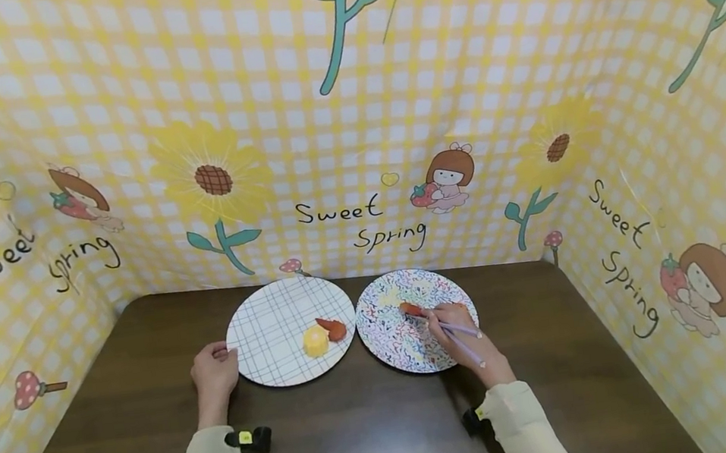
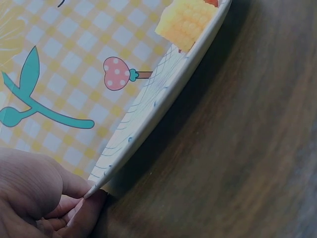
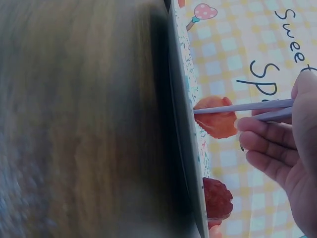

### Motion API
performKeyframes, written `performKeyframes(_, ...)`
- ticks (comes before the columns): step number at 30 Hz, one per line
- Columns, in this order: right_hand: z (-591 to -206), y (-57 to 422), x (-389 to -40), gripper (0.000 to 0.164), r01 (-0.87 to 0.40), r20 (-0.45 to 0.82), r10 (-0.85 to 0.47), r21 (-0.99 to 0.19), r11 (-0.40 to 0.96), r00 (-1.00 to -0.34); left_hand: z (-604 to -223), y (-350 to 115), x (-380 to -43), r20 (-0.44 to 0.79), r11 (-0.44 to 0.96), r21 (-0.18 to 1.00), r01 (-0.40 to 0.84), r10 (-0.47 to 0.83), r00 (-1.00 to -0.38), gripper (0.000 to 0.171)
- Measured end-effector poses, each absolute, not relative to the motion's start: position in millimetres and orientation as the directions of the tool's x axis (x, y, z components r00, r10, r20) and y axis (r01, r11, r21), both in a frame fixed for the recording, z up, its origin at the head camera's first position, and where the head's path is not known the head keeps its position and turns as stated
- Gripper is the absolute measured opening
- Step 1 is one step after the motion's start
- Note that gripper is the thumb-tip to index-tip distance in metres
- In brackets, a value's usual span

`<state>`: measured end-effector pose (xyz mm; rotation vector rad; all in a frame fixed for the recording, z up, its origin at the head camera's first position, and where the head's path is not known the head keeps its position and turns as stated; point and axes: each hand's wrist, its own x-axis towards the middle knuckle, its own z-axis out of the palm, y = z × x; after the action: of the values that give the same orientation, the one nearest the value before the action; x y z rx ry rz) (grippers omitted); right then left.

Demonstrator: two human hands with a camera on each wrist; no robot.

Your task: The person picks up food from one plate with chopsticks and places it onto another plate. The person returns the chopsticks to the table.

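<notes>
My left hand (image 1: 214,374) pinches the left rim of a white plate with a blue grid (image 1: 268,346); in the left wrist view, thumb and fingers clasp its edge. On that plate's right side lie a yellow corn piece (image 1: 315,342) and a reddish-brown food piece (image 1: 335,329) with a pointed end. Over a plate with multicoloured speckles (image 1: 385,338), my right hand (image 1: 456,321) holds light purple chopsticks (image 3: 247,106). Their front ends are at an orange food piece (image 3: 216,121); whether they grip it, I cannot tell. A dark red piece (image 3: 216,198) is on the speckled plate, mostly hidden in the head view.
Both plates stand side by side, rims nearly touching, near the back edge of a dark wooden table (image 1: 336,437). A yellow checked cloth (image 1: 338,145) with flower and cartoon prints encloses the back and sides.
</notes>
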<state>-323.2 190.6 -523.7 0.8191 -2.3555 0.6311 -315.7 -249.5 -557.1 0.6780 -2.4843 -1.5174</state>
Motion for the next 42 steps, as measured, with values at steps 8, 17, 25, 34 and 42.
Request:
performKeyframes(8,-515,188,-320,0.036,-0.676,0.595,-0.428,-0.283,0.680,-0.680,-553,-247,-319,-0.077,0.387,0.882,-0.268,-0.443,-0.893,0.041)
performKeyframes(17,-514,191,-320,0.037,-0.664,0.588,-0.426,-0.271,0.697,-0.687,-553,-249,-318,-0.094,0.387,0.875,-0.291,-0.454,-0.886,0.041)
performKeyframes(25,-512,194,-323,0.048,-0.591,0.487,-0.391,-0.373,0.715,-0.781,-551,-248,-317,-0.097,0.383,0.878,-0.288,-0.447,-0.889,0.041)
performKeyframes(34,-523,192,-323,0.048,-0.651,0.611,-0.376,-0.319,0.688,-0.697,-554,-247,-316,-0.095,0.389,0.875,-0.287,-0.444,-0.891,0.041)
performKeyframes(42,-517,187,-319,0.041,-0.657,0.591,-0.381,-0.366,0.658,-0.711,-557,-248,-315,-0.088,0.392,0.873,-0.289,-0.456,-0.886,0.040)
